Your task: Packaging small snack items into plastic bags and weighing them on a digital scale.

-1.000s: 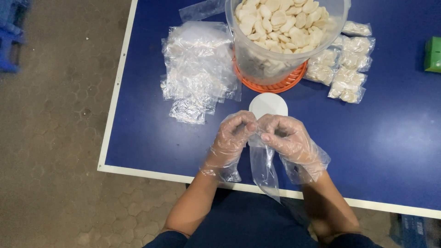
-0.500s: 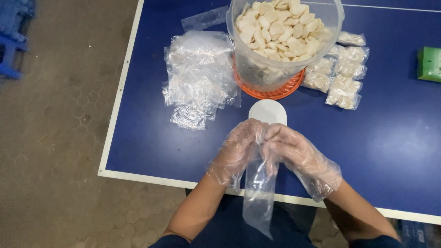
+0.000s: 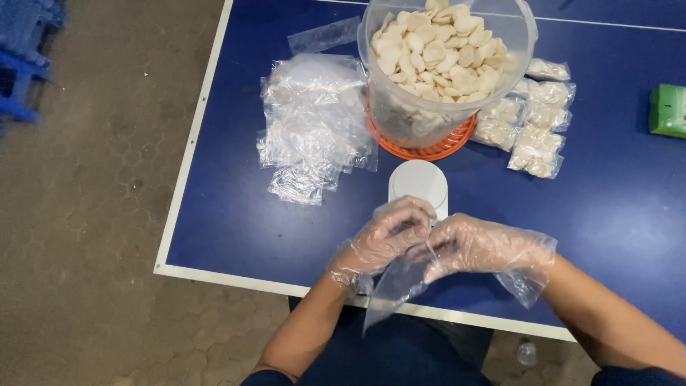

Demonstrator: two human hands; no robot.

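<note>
Blue table [image 3: 614, 207] over rough floor: one empty clear bag [image 3: 393, 286] is pinched at its mouth by gloved left hand [image 3: 382, 239] and right hand [image 3: 479, 246] at the near edge, unfilled; filled packets [image 3: 536, 121] lie far right, spare bags [image 3: 314, 129] left, tub of pale pieces [image 3: 443, 64] full.

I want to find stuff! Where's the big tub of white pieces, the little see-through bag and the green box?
big tub [image 3: 400, 118]: head view, clear side wall.
see-through bag [image 3: 396, 286]: head view, its middle, below both hands.
green box [image 3: 668, 111]: head view, its top.

Green box [image 3: 669, 109] at blue table's [image 3: 614, 214] far edge; blue crates [image 3: 25, 50], perhaps stacked, on floor.
</note>
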